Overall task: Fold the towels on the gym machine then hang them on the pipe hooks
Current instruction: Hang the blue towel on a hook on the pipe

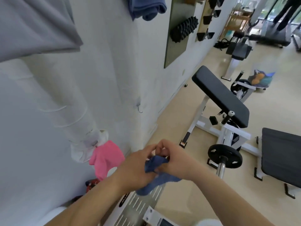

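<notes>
A small blue towel (156, 178) is bunched between both hands above a white gym machine plate (140, 204). My left hand (138, 165) grips its left side and my right hand (172, 159) pinches its upper edge, fingertips touching. A pink towel (105, 159) hangs low on the white pipe (65, 111) against the wall. A grey towel (35, 25) hangs at the top left, and a folded blue towel (146, 7) hangs higher on the wall. A bare hook (139, 108) sticks out of the wall.
A black padded bench on a white frame (221, 97) stands to the right with a weight plate (224, 155) on its bar. Another black pad (281, 154) is at the far right. A black foam roller (184, 28) hangs on a wall panel. A person stands on a treadmill (276, 36) far back.
</notes>
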The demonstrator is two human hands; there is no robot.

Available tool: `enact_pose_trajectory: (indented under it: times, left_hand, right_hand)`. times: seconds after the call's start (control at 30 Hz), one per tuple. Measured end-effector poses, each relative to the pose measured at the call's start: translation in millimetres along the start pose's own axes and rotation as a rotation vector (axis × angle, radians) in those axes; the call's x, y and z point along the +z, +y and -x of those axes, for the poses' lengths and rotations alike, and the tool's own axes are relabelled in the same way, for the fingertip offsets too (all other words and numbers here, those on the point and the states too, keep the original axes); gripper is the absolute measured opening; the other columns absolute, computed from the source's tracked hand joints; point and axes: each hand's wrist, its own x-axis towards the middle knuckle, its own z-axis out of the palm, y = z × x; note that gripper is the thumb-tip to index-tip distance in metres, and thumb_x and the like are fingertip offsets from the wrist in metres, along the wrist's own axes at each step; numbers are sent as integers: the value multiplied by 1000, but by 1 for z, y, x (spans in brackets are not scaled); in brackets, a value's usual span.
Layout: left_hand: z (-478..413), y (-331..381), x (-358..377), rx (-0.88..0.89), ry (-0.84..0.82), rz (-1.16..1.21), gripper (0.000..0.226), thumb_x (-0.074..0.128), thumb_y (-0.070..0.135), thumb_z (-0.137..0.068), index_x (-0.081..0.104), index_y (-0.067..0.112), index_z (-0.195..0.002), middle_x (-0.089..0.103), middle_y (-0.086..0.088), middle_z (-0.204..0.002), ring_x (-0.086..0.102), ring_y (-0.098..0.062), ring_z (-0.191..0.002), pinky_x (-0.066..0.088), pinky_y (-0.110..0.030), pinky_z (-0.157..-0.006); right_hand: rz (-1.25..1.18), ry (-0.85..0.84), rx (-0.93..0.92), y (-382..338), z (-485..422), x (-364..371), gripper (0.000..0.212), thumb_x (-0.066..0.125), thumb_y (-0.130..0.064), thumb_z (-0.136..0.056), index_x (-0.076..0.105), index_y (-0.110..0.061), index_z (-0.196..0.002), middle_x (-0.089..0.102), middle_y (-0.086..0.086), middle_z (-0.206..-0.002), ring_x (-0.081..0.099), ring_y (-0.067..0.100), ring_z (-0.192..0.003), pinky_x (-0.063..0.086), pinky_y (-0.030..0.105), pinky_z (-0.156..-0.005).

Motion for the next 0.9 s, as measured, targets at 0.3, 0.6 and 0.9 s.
enact_pose_trajectory:
  times: [0.3,0.6,0.9]
  left_hand:
    - [-106,-4,-26,-312,244,166,12,72,11,-79,68,17,-88,73,-7,-83,64,-6,-70,55,-26,-65]
    - [-181,-48,-43,-536,455,402,21,77,24,-87,63,23,-104,75,3,-100,72,-17,-96,62,-33,-86]
    - [-235,-103,-47,-740,534,313,18,62,38,-99,66,22,-95,73,2,-97,70,-19,-88,62,-40,-88]
  right_hand:
    - [214,-176,-4,41,-104,-93,35,84,-40,-72,68,-28,-101,72,-5,-96,69,15,-91,59,38,-83]
    - [-359,96,182,84,-218,-104,20,78,-22,-86,63,-13,-94,68,5,-79,65,13,-71,54,26,-63]
    - [-126,242,105,96,-313,-70,15,77,-25,-86,67,-16,-93,68,1,-76,57,8,-63,42,18,-55]
